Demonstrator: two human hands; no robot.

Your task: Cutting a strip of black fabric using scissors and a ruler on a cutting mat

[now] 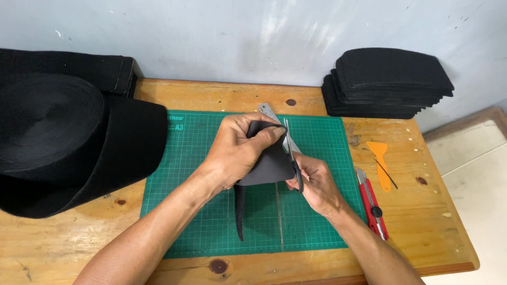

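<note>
Left hand (235, 153) pinching a black felt piece (269, 163) above the green cutting mat (211, 211); right hand (314, 184) closed around scissors (291, 153). At three o'clock, red utility knife (372, 203).

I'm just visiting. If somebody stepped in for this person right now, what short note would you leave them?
Left hand: grips a dark grey foam piece above the green cutting mat.
Right hand: holds black-handled scissors, blades at the piece's right edge.
Done: a narrow black offcut strip hangs below the piece.
Left: the cut looks unfinished.
Nearby: red utility knife, orange plastic scraper, stack of black cut pieces, black felt roll.
</note>
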